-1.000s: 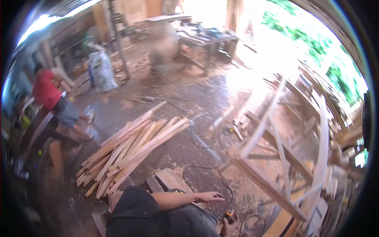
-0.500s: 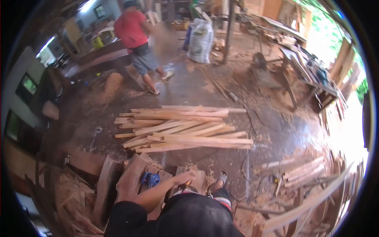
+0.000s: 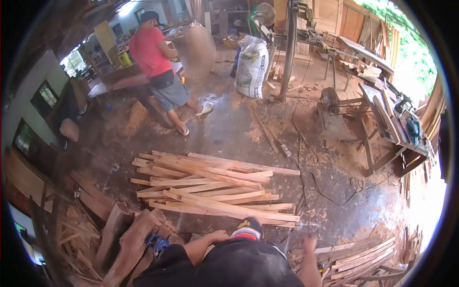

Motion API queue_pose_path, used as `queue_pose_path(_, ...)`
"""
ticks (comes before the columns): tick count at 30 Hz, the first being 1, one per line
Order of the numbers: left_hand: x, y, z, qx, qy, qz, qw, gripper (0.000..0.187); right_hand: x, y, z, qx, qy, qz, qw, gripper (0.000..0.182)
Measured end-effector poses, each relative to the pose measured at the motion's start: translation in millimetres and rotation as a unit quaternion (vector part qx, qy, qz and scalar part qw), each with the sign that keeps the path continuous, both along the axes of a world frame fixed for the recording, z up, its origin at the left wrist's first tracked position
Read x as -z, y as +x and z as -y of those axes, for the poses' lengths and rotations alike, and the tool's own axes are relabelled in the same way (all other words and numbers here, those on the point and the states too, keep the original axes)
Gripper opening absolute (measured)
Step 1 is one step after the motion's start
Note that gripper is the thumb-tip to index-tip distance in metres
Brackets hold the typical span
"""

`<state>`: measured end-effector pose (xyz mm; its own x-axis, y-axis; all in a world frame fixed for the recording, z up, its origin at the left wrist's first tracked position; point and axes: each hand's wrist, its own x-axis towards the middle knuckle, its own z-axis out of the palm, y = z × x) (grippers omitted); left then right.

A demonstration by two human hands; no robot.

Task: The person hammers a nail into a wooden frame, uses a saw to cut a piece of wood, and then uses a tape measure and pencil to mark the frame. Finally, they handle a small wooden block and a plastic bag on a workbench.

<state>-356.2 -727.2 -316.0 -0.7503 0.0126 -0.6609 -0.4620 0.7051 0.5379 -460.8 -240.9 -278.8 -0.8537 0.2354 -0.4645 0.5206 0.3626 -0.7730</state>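
My left hand (image 3: 220, 236) is low in the head view, beside my dark clothing and a shoe with a red edge (image 3: 247, 228); its fingers are too small to read. To the right, my right hand (image 3: 310, 241) hangs over the floor near some thin boards, its fingers blurred. Several pale wooden strips (image 3: 210, 184) lie in a loose, criss-crossed pile on the floor in front of me. A blue power tool (image 3: 159, 243) rests among rough slabs (image 3: 134, 239) at my left.
A co-worker in a red shirt (image 3: 150, 50) stands by a bench at the back left. Beyond the pile are a white sack (image 3: 251, 67), a post (image 3: 289, 57) and floor cables (image 3: 330, 198). A worktable (image 3: 382, 115) stands right; stacked strips (image 3: 366, 260) lie lower right.
The view has shifted, and the pile sits lower in it. My right hand has come into view at the right. My left hand is now nearer my body. The co-worker's arm is bent in front.
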Motion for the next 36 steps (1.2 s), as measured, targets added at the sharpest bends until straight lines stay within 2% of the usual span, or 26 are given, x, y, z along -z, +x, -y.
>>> queue_pose_path(2, -22.9, -59.8, -8.7, 0.021, 0.022, 0.018, 0.999, 0.055, -64.5, -105.6, -9.2, 0.023, 0.014, -0.147, 0.989, 0.013)
queue_pose_path(4, -42.4, -118.9, -15.7, 0.014, 0.065, 0.057, 0.996, 0.056, -178.9, -162.6, 18.4, -0.011, 0.099, -0.270, 0.958, 0.014)
queue_pose_path(5, -37.0, -142.8, -17.6, -0.001, 0.096, 0.087, 0.992, 0.054, -199.2, -175.2, 24.8, -0.012, 0.064, -0.270, 0.961, 0.014)
queue_pose_path(6, -7.0, -160.9, -20.6, -0.067, 0.132, 0.109, 0.983, 0.052, -212.8, -187.4, 29.2, -0.011, 0.030, -0.269, 0.963, 0.015)
queue_pose_path(9, -14.5, -227.5, -50.2, -0.020, -0.015, 0.099, 0.995, 0.048, -231.5, -196.5, 53.1, -0.047, -0.044, -0.269, 0.961, 0.017)
queue_pose_path(10, -7.3, -251.7, -59.4, 0.013, -0.027, 0.112, 0.993, 0.053, -219.9, -195.1, 54.3, -0.091, -0.095, -0.214, 0.968, 0.024)
queue_pose_path(11, -1.5, -275.4, -68.8, 0.019, -0.004, 0.125, 0.992, 0.053, -177.3, -194.6, 44.9, -0.146, -0.106, -0.193, 0.964, 0.028)
queue_pose_path(13, 6.9, -327.2, -84.4, 0.028, 0.042, 0.150, 0.987, 0.055, -152.7, -197.9, 64.0, -0.095, -0.227, -0.108, 0.963, 0.029)
queue_pose_path(14, 31.3, -345.4, -93.7, 0.012, -0.021, 0.068, 0.997, 0.054, -135.7, -214.2, 52.8, -0.049, -0.198, -0.044, 0.978, 0.027)
queue_pose_path(15, 29.4, -376.9, -99.5, 0.015, 0.026, 0.115, 0.993, 0.056, -116.9, -235.0, 39.7, -0.006, -0.164, 0.019, 0.986, 0.026)
queue_pose_path(17, 11.9, -441.7, -114.2, 0.017, 0.065, 0.127, 0.990, 0.055, -72.6, -286.8, -18.3, -0.088, 0.026, -0.041, 0.995, 0.030)
queue_pose_path(18, 37.5, -470.5, -118.5, 0.012, 0.084, 0.150, 0.985, 0.057, -53.5, -320.1, -51.6, -0.129, 0.118, -0.070, 0.982, 0.031)
queue_pose_path(19, 35.2, -508.2, -130.3, 0.074, 0.032, 0.157, 0.984, 0.059, -63.6, -361.1, -71.3, -0.052, 0.028, 0.005, 0.998, 0.028)
queue_pose_path(20, 31.8, -537.2, -137.3, 0.030, 0.049, 0.104, 0.993, 0.062, -72.7, -398.1, -89.7, 0.032, -0.061, 0.081, 0.994, 0.026)
queue_pose_path(22, 21.7, -597.2, -146.2, -0.009, 0.075, 0.032, 0.997, 0.067, -91.6, -474.9, -105.2, 0.039, -0.058, -0.014, 0.997, 0.016)
queue_pose_path(23, 16.7, -628.9, -149.0, -0.008, 0.089, 0.014, 0.996, 0.070, -85.5, -512.6, -120.2, 0.003, 0.016, -0.072, 0.997, 0.017)
queue_pose_path(24, -14.9, -657.7, -147.5, -0.006, 0.081, -0.003, 0.997, 0.070, -76.6, -544.5, -131.9, -0.034, 0.089, -0.127, 0.987, 0.018)
queue_pose_path(25, -52.8, -680.5, -145.7, -0.007, 0.072, -0.019, 0.997, 0.070, -75.9, -576.8, -131.0, 0.018, 0.046, -0.112, 0.993, 0.018)
queue_pose_path(27, -61.3, -705.4, -129.5, -0.047, 0.110, -0.069, 0.990, 0.060, -64.8, -630.6, -119.7, 0.093, -0.027, -0.058, 0.994, 0.019)
queue_pose_path(29, -109.4, -723.7, -108.6, -0.090, 0.125, -0.070, 0.986, 0.050, -39.2, -669.4, -99.8, 0.137, -0.081, 0.021, 0.987, 0.019)
queue_pose_path(30, -120.4, -721.3, -93.9, -0.120, 0.123, -0.118, 0.978, 0.047, -17.9, -678.4, -92.6, 0.073, -0.066, 0.085, 0.992, 0.022)
queue_pose_path(31, -121.2, -714.2, -78.1, -0.192, 0.144, -0.088, 0.967, 0.045, -6.2, -684.7, -84.8, 0.009, -0.048, 0.148, 0.988, 0.025)
queue_pose_path(32, -121.0, -704.7, -62.0, -0.264, 0.166, -0.059, 0.948, 0.042, 5.0, -690.1, -75.4, -0.083, 0.046, 0.180, 0.979, 0.028)
queue_pose_path(33, -101.8, -686.5, -48.1, -0.319, 0.109, -0.140, 0.931, 0.040, 13.0, -694.5, -59.9, -0.175, 0.138, 0.208, 0.952, 0.032)
queue_pose_path(34, -66.5, -660.9, -35.6, -0.368, 0.049, -0.219, 0.902, 0.037, 25.0, -704.4, -49.1, -0.245, 0.166, 0.191, 0.936, 0.035)
queue_pose_path(36, -13.7, -608.5, -14.5, -0.543, 0.024, -0.083, 0.835, 0.049, 43.0, -726.8, -29.0, -0.382, 0.218, 0.152, 0.885, 0.041)
